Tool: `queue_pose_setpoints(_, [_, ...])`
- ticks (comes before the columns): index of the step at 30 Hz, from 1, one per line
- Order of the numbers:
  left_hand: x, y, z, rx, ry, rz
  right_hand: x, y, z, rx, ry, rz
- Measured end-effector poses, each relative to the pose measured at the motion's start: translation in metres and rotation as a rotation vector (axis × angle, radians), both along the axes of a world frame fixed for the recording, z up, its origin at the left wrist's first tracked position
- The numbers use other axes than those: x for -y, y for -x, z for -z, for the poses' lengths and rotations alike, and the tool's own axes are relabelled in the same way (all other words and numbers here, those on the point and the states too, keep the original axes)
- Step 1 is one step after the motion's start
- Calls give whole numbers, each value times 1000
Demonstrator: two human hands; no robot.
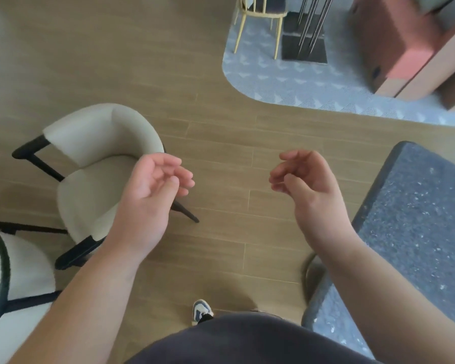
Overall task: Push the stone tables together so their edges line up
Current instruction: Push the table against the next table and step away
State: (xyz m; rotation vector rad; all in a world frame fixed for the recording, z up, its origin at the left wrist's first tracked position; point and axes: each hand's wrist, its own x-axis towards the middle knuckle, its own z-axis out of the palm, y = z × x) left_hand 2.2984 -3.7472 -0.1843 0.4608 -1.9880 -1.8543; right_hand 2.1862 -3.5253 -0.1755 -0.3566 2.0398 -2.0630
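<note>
A dark grey speckled stone table (415,219) fills the right side of the head view, its rounded corner pointing toward the middle of the floor. Only this one stone table shows. My left hand (153,195) hovers over the wooden floor left of centre, fingers loosely curled, holding nothing. My right hand (307,185) hangs in the air just left of the table's edge, fingers also loosely curled and empty. Neither hand touches the table. My right forearm crosses over the table's near part.
A cream upholstered chair with black legs (97,166) stands on the left, and part of a second one (16,279) at the lower left. A grey patterned carpet (286,77), a gold-legged chair (260,14) and a pink bench (394,40) lie at the back right. My shoe (201,310) shows below.
</note>
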Motion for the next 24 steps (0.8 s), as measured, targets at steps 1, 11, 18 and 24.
queue_pose_setpoints(1, [6, 11, 1, 2, -8, 13, 4, 7, 0, -1, -5, 17])
queue_pose_setpoints(11, [23, 175, 0, 30, 42, 187, 0, 119, 16, 22, 32, 216])
queue_pose_setpoints(18, [0, 336, -15, 25, 43, 262, -8, 265, 13, 52, 71, 289])
queue_pose_setpoints(24, [-17, 451, -35, -80, -7, 313, -19, 369, -23, -49, 91, 331])
